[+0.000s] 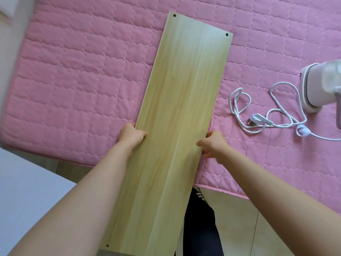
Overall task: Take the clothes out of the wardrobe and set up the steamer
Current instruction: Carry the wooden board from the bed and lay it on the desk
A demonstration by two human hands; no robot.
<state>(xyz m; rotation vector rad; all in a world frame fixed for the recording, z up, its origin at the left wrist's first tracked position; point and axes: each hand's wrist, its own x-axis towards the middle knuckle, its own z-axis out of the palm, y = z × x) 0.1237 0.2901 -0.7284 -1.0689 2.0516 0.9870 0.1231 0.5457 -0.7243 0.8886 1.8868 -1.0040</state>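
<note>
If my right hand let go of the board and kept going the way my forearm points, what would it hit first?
The right hand points up-left across the wooden board that it holds at the edge. It would probably slide over the board's face first, then reach the pink quilt. Depth is unclear.

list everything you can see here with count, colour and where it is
wooden board: one, pale yellow-green wood grain with small dark holes near its corners, lengthwise over the near edge of the bed, far end over the bed cover
bed cover: one, pink, quilted, filling most of the view
garment steamer: one, white, on the bed cover at the right edge, partly cut off
power cord: one, white, looped loosely on the bed cover left of the steamer
plug: one, white, at the cord's end, lying on the bed cover, not plugged in
floor: pale, below the bed edge
left hand: grips the board's left edge
right hand: grips the board's right edge
</note>
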